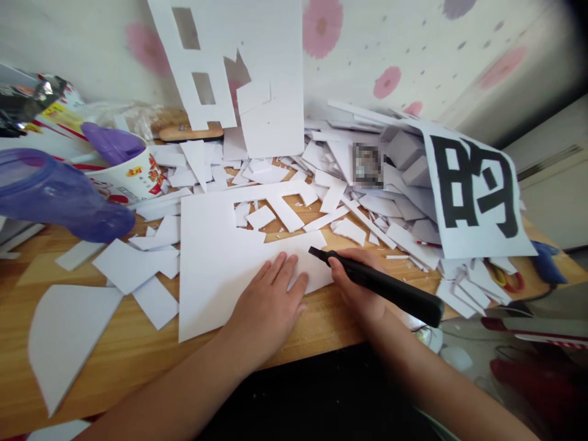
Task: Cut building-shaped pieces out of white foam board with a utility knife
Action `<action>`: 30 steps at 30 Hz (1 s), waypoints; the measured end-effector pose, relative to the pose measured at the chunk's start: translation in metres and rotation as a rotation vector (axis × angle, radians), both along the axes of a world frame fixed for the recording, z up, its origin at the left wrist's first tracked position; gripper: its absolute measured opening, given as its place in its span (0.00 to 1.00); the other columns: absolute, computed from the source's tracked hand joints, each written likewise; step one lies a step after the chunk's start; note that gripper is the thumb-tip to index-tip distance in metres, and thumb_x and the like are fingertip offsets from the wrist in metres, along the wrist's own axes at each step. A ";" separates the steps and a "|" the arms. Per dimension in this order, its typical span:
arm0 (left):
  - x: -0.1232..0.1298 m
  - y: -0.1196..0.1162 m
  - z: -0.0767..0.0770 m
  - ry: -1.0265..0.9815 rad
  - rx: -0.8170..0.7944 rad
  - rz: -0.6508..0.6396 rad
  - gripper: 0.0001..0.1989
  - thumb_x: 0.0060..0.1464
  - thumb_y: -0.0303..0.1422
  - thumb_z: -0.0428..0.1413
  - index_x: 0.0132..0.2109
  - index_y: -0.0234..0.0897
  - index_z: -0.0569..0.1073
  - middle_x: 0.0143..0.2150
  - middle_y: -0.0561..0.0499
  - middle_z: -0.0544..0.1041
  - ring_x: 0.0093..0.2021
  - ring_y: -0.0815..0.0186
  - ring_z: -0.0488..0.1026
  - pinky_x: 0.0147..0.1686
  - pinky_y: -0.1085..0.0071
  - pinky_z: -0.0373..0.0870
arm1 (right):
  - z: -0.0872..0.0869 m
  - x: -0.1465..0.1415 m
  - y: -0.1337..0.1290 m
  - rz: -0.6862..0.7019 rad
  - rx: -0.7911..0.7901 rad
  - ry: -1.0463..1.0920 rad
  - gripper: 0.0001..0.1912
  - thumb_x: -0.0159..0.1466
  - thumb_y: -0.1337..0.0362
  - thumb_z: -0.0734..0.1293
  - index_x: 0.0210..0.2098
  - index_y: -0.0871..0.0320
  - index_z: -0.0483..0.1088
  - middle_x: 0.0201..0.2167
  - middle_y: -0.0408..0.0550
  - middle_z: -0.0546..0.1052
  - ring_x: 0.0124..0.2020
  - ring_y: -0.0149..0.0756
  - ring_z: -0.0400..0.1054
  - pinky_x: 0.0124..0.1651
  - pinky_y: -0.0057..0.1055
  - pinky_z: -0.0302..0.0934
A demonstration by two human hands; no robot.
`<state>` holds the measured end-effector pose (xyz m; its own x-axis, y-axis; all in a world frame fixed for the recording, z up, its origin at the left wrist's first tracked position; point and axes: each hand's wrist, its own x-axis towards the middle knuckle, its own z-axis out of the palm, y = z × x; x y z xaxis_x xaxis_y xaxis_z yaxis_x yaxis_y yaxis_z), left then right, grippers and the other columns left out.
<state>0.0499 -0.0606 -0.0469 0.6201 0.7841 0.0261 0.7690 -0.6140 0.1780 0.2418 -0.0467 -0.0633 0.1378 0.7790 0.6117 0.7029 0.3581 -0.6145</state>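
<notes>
**Cutting white sheet at the table's front edge**

Left hand (pixel 269 306) pressed flat, fingers spread, on white sheet (pixel 211 257). Right hand (pixel 358 288) wrapped around black cutter (pixel 376 283), tip at sheet's right edge. Probably light, stiff, brittle at cut-outs; best pinned beside the blade.
</notes>
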 end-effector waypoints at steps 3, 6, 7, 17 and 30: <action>0.001 0.000 -0.001 0.018 0.013 0.001 0.20 0.60 0.30 0.52 0.59 0.34 0.69 0.66 0.33 0.60 0.66 0.45 0.54 0.63 0.49 0.57 | 0.000 -0.002 0.001 -0.006 0.002 -0.020 0.06 0.58 0.61 0.71 0.35 0.52 0.72 0.29 0.41 0.79 0.28 0.34 0.74 0.33 0.32 0.70; 0.000 0.000 -0.001 0.033 0.022 -0.002 0.20 0.61 0.29 0.49 0.60 0.34 0.69 0.66 0.33 0.60 0.66 0.45 0.54 0.63 0.49 0.57 | 0.001 -0.005 0.001 -0.010 0.000 -0.037 0.06 0.58 0.61 0.71 0.35 0.52 0.72 0.28 0.41 0.79 0.27 0.35 0.74 0.32 0.32 0.71; 0.000 0.000 -0.001 0.039 0.025 -0.004 0.20 0.62 0.28 0.48 0.60 0.34 0.69 0.66 0.33 0.60 0.66 0.45 0.54 0.63 0.49 0.57 | 0.001 -0.005 0.001 -0.010 0.010 -0.040 0.06 0.58 0.61 0.71 0.34 0.52 0.72 0.28 0.41 0.79 0.26 0.35 0.74 0.31 0.32 0.70; 0.000 0.001 0.001 0.094 0.026 -0.027 0.20 0.63 0.27 0.46 0.60 0.35 0.68 0.65 0.32 0.61 0.65 0.43 0.55 0.61 0.48 0.60 | -0.011 -0.008 -0.002 0.109 0.120 -0.157 0.09 0.56 0.63 0.72 0.35 0.52 0.69 0.24 0.39 0.78 0.21 0.30 0.72 0.26 0.27 0.67; 0.003 -0.002 0.000 0.006 0.113 0.020 0.16 0.61 0.27 0.51 0.54 0.33 0.73 0.61 0.32 0.67 0.62 0.42 0.62 0.57 0.47 0.65 | -0.001 -0.007 -0.017 0.086 0.110 -0.246 0.08 0.58 0.65 0.71 0.33 0.54 0.66 0.22 0.38 0.75 0.20 0.30 0.70 0.27 0.27 0.65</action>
